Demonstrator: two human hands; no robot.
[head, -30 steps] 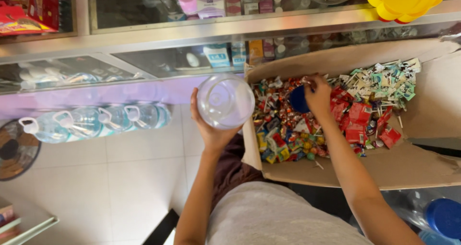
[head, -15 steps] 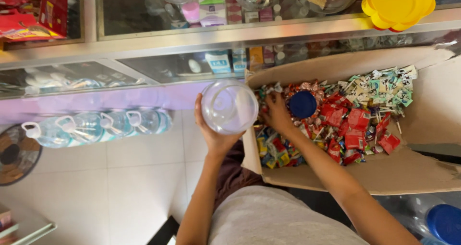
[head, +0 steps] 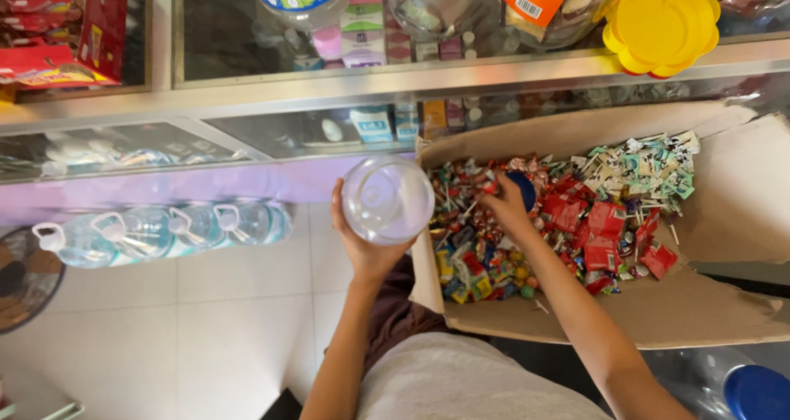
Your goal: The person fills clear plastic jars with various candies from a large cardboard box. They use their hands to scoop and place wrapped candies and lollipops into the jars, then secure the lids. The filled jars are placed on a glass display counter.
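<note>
- As I look down from the head camera, I take the cardboard box (head: pixel 658 313) as my landmark; nearest to me, just left of it, my left hand (head: pixel 368 247) holds a clear plastic jar (head: pixel 387 199) from below, fingers wrapped around its side.
- The jar looks empty to me, so I judge the filling is hardly begun.
- Inside the box, at its left part, my right hand (head: pixel 504 206) rests on the heap of wrapped candies (head: pixel 576 222), fingers curled down onto some lollipops; I cannot tell if it already pinches any.
- A blue lid (head: pixel 522 186) lies just beyond this hand, partly hidden.
- Left of the box, water bottles (head: pixel 164 231) lie on the floor.
- Beyond the box stands a glass counter (head: pixel 329 91), with a yellow lid (head: pixel 662 21) on top.
</note>
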